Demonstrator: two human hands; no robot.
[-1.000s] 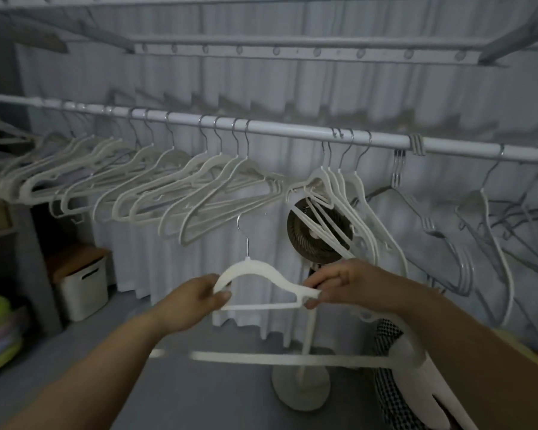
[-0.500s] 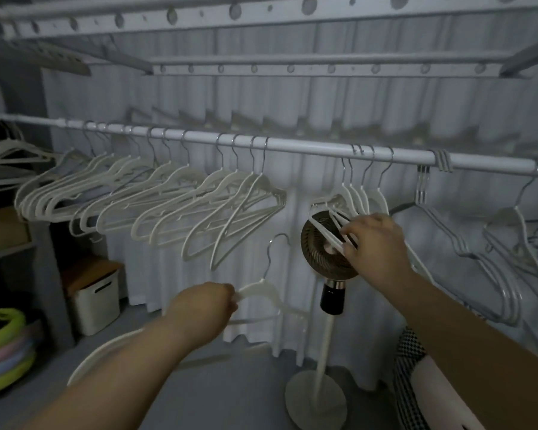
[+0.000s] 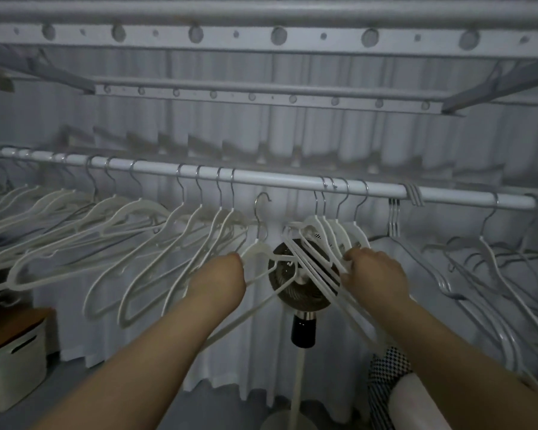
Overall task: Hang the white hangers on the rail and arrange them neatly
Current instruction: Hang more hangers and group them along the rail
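My left hand (image 3: 218, 274) grips a slim white plastic hanger with a metal hook (image 3: 257, 248) by its near shoulder, fingers curled round the arm. The hanger is lifted and tilted, its lower bar running back down along my forearm. Its hook is just under the white round metal rail (image 3: 277, 179), above and a little to the right of that hand, not over it yet.

My right hand (image 3: 375, 274) is closed on a tight bunch of four matching white hangers (image 3: 323, 232) that hang from the rail just above it; my fingers (image 3: 353, 254) are hooked round their sloping arms (how firmly, I cannot tell).

Left of my left hand, a long row of white hangers (image 3: 131, 240) is spread along the rail, all slanting the same way. Right of my right hand hang thin grey wire hangers (image 3: 491, 259). Between my hands, farther back, is the round dark head of a standing fan (image 3: 288, 293). Below my left forearm a white storage box with a slot handle (image 3: 16, 361) stands on the floor.
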